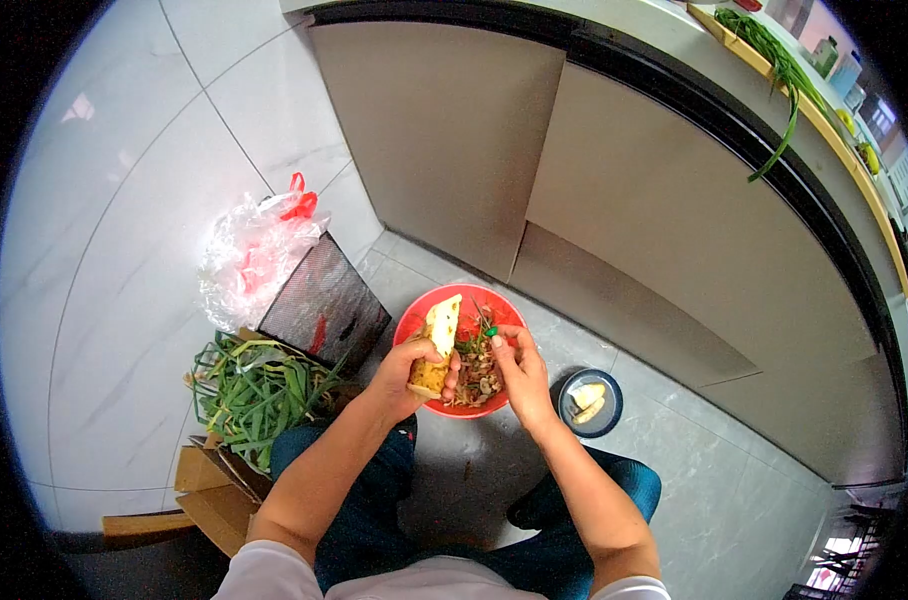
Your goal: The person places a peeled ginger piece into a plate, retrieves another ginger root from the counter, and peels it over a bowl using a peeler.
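My left hand [406, 378] is closed around a long, partly peeled root vegetable [440, 325]. Its upper part is bare and pale yellow, while brown speckled skin remains lower down. My right hand [521, 365] pinches a small green-handled tool [491, 331], apart from the vegetable; its thin working end is too small to make out. Both hands are over a red basin [411, 318] with brown peelings and scraps [479, 378] inside. To the right, a dark bowl [614, 405] on the floor holds pale peeled pieces [588, 402].
Left of the basin stands a mesh bin [324, 300] with a clear plastic bag [249, 255]. Green onions [264, 390] fill a cardboard box [214, 490] by my left leg. Cabinets [664, 200] rise ahead; green stalks [774, 60] hang over the counter edge.
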The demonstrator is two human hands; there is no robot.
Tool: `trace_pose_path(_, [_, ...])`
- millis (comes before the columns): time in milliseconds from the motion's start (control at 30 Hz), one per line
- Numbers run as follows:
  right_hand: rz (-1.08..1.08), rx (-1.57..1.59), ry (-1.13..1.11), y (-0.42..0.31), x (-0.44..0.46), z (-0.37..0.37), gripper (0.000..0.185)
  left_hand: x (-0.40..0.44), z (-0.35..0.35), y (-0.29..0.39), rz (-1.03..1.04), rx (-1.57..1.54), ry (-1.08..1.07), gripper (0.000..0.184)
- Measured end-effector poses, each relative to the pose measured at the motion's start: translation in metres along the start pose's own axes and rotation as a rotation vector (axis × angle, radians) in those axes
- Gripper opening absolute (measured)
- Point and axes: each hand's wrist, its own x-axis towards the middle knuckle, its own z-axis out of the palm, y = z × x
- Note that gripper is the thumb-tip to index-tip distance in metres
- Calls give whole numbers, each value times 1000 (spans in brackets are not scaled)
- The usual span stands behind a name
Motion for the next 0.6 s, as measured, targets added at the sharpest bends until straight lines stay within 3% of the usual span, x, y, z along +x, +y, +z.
trace_pose_path(67, [-157, -65, -28, -12, -6, -4, 33, 1, -2, 0, -15, -29, -13, 42])
trace_pose_path(200, [-206, -306, -168, -33, -20, -15, 31, 1, 2, 0, 8, -12, -7, 46])
trace_pose_path(267, [-424, -403, -187, -40, -25, -15, 28, 1, 2, -1, 3, -1, 2, 51])
trace_pose_path(400, [-464, -317, -167, -46, -24, -19, 27, -7, 10, 1, 32, 83, 20, 44])
trace_pose_path(500, [-475, -293, -95, -37, -19, -19, 28, -9, 8, 3, 16, 101, 47, 52])
trace_pose_path(567, [-396, -281, -76, -36, -13, -21, 28, -6, 1, 5, 21, 71, -149, 66])
trace_pose_path(600, [-319, -268, -58, -34, -10, -22, 28, -7, 2, 5, 21, 71, -150, 66])
